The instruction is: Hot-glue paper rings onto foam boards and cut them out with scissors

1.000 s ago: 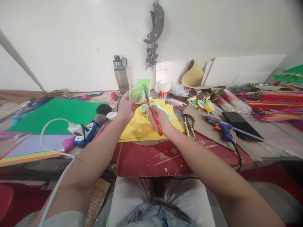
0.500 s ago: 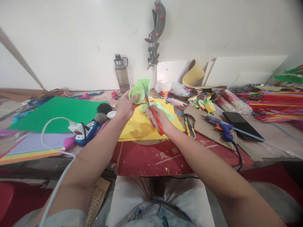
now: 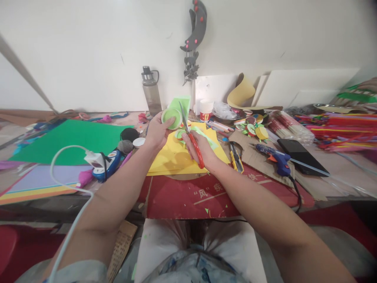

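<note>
My left hand (image 3: 158,131) pinches a round piece with a white rim and light green face (image 3: 172,118), together with a light green sheet (image 3: 183,103) that stands up behind it. Red-handled scissors (image 3: 195,148) are in my right hand (image 3: 200,147), its fingers wrapped round the handles. The blades point up and away, close against the right edge of the green paper; whether they touch it I cannot tell. Under both hands lie yellow sheets (image 3: 165,163), with another round green piece (image 3: 179,135) and light green strips on them.
A water bottle (image 3: 152,92) and a paper cup (image 3: 205,110) stand at the back. To the right are a yellow cutter (image 3: 236,157), a blue glue gun (image 3: 281,163) and a black phone (image 3: 302,155). A green sheet (image 3: 70,143) and a white cable (image 3: 70,232) are at the left.
The round piece and green sheet have shifted slightly right with my left hand. My right hand and the scissors have moved very little.
</note>
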### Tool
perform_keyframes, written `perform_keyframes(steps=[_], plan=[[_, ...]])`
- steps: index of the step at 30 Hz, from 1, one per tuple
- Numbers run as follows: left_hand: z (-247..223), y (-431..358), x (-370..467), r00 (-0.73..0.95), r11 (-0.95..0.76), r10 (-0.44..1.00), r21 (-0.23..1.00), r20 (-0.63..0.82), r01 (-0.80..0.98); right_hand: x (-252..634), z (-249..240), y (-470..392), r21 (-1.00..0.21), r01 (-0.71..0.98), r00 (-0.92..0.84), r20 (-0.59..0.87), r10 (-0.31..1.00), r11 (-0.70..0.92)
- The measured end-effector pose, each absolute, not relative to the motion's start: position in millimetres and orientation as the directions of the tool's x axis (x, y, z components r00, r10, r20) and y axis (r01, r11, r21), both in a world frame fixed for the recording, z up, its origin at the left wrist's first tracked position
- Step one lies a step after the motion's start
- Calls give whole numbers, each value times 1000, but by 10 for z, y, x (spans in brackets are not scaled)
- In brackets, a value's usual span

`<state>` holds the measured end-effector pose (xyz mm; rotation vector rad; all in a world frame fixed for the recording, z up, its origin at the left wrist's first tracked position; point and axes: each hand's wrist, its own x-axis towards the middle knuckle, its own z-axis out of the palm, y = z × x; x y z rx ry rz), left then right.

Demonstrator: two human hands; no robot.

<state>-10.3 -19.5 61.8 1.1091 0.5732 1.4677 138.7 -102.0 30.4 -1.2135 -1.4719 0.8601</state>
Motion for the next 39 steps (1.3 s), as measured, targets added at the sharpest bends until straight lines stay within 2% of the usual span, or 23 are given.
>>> perform_keyframes(steps=[9, 17, 39], plan=[[593, -147, -131, 15, -331, 925, 823, 381, -461, 1391, 336, -1041, -938, 243, -8, 254, 967, 249], [610, -167, -143, 136, -269, 923, 857, 359, -439, 1419, 354, -1066, -912, 288, -7, 303, 953, 292], [685, -84, -280, 217, -240, 910, 876, 353, -417, 1390, 416, -1100, -913, 268, -20, 314, 949, 307]])
